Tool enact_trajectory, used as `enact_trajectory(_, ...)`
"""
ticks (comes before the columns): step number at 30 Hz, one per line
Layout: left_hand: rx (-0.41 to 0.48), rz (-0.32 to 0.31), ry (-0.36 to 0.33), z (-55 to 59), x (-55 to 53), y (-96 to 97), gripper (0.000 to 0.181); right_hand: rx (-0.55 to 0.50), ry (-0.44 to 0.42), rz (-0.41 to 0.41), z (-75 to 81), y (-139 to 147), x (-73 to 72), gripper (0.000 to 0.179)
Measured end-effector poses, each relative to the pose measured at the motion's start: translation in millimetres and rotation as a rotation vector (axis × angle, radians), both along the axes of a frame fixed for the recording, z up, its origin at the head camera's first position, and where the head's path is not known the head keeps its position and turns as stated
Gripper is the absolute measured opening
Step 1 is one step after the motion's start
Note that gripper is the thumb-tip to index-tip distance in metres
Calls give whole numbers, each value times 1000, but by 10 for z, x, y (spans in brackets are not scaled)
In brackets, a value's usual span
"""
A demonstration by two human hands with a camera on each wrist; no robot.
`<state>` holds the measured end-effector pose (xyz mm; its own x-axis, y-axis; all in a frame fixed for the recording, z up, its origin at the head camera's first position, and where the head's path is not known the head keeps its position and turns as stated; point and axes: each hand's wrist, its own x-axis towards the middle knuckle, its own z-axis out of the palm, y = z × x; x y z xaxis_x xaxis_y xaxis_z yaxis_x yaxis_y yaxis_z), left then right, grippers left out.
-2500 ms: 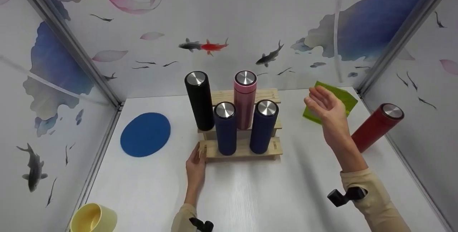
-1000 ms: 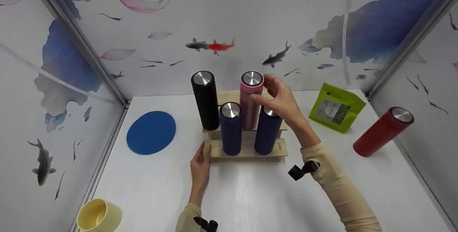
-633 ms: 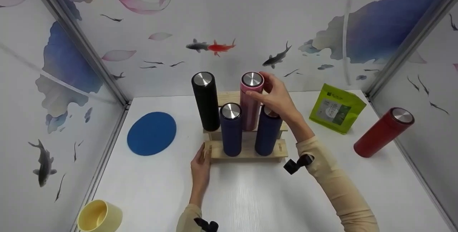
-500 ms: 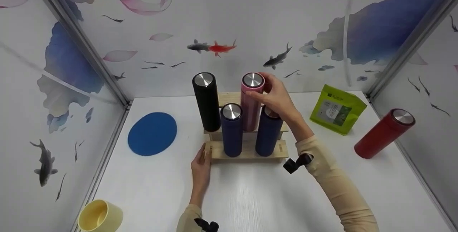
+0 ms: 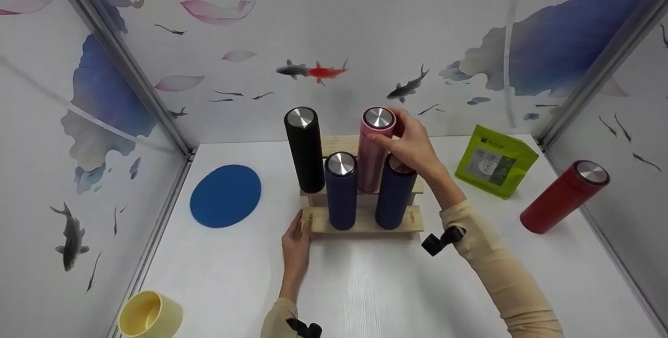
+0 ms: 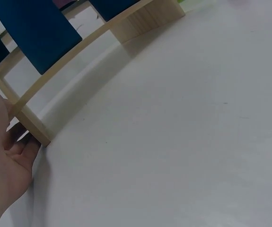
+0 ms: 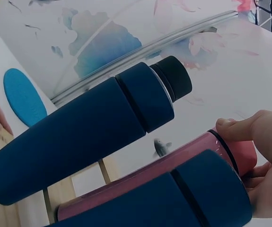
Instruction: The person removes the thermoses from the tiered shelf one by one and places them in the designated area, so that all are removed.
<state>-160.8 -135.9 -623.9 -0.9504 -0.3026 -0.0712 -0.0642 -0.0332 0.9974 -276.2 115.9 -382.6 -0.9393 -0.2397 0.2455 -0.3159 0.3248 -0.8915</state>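
In the head view a pink thermos [image 5: 371, 163] stands on the middle step of a wooden rack [image 5: 365, 226]. My right hand [image 5: 415, 145] grips it just below the steel lid, thumb in front; the right wrist view shows this right hand [image 7: 263, 156] round the pink thermos [image 7: 145, 170] top. A black thermos [image 5: 305, 155] shares that step at left. Two dark blue thermoses, the left one [image 5: 342, 197] and the right one [image 5: 394, 197], stand on the front step; the right one is partly behind my wrist. My left hand [image 5: 296, 246] holds the rack's left end.
A red thermos [image 5: 563, 197] stands at the right, near a green pouch [image 5: 496, 163]. At the left lies a blue round mat [image 5: 225, 195], and a yellow cup [image 5: 151, 314] stands at the front left. Printed wall panels enclose the white table [image 5: 360, 280].
My right hand has come left from over the green pouch to the pink thermos. The pink thermos has shifted slightly right, away from the black one. My left hand stays on the rack.
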Motion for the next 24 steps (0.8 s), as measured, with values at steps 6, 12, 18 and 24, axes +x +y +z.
enact_trajectory(6, -3, 34, 15, -176, -44, 36, 52, -6, 1, -37, 12, 178, 27, 69)
enact_trajectory(12, -48, 43, 37, -269, -66, 39, 52, -32, 9, -84, 23, 309, 28, 66)
enact_trajectory(18, -66, 54, 34, -286, -87, 18, 50, -69, 37, -145, -11, 401, 36, 68)
enact_trajectory(24, -73, 47, 30, -281, -85, 4, 49, -127, 113, -234, -48, 479, 29, 65)
